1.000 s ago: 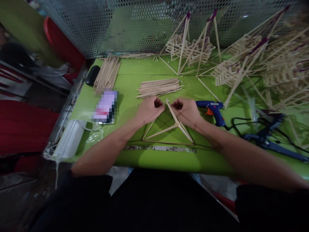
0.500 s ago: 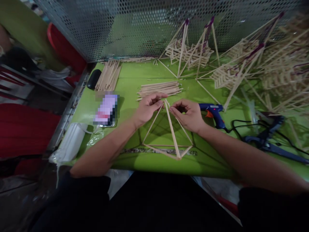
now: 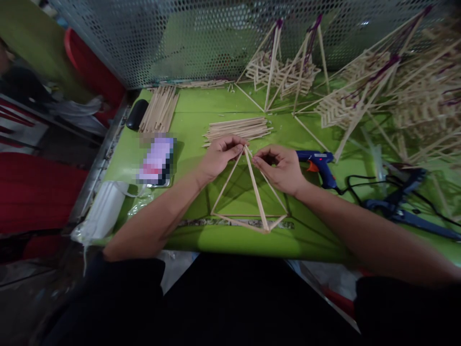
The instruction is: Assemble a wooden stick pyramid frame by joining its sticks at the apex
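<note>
A pyramid-shaped frame of thin wooden sticks (image 3: pixel 256 190) stands near the front edge of the green table (image 3: pixel 201 103). My left hand (image 3: pixel 221 156) pinches the frame at its top, from the left. On the other side, the fingertips of my right hand (image 3: pixel 279 166) are closed on the frame just below the top. A blue glue gun (image 3: pixel 320 166) with an orange trigger lies just right of my right hand. Behind my hands is a loose pile of sticks (image 3: pixel 237 129).
A second stick bundle (image 3: pixel 159 109), a black rounded object (image 3: pixel 137 114), a blurred phone (image 3: pixel 156 161) and a white packet (image 3: pixel 106 209) are on the left. Finished-looking stick structures (image 3: pixel 345 105) crowd the back right. A dark blue tool (image 3: pixel 399 206) and black cable lie at right.
My left index finger has curled down onto the top of the frame. My right hand has barely moved. The whole view has shifted slightly.
</note>
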A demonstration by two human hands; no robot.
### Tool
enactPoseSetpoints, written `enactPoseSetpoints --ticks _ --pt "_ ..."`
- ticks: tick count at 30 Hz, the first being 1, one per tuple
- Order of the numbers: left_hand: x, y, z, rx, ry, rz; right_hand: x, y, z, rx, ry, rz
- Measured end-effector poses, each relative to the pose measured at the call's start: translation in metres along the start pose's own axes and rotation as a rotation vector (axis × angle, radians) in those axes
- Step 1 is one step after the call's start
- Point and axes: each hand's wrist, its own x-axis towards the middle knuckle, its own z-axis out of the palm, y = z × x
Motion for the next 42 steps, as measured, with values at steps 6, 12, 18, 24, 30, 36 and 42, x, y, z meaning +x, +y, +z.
enactPoseSetpoints --ticks 6,12,18,24,30,36,42 --pt "0.001 -0.003 -0.003 0.066 -0.004 0.047 0.000 -0.001 0.000 -0.001 -0.006 -0.006" --pt "0.000 -0.004 -0.001 0.047 0.005 0.041 -0.001 -0.001 0.001 -0.020 -0.001 -0.022" --pt "-0.014 -0.001 0.000 -0.062 0.024 -0.163 -0.001 -0.001 0.001 -0.018 -0.004 -0.024" --pt "-0.020 0.008 0.001 -0.051 0.082 -0.228 -0.002 0.001 0.001 0.014 -0.016 -0.024" --pt "-0.018 0.010 0.002 -0.090 0.044 -0.205 0.000 -0.001 0.003 0.058 -0.010 0.058" --pt "-0.015 0.012 0.001 -0.083 0.046 -0.216 0.019 -0.002 0.009 0.198 -0.037 0.203" --pt "-0.014 0.014 0.005 -0.077 0.034 -0.166 0.025 -0.007 0.009 0.268 -0.067 0.250"
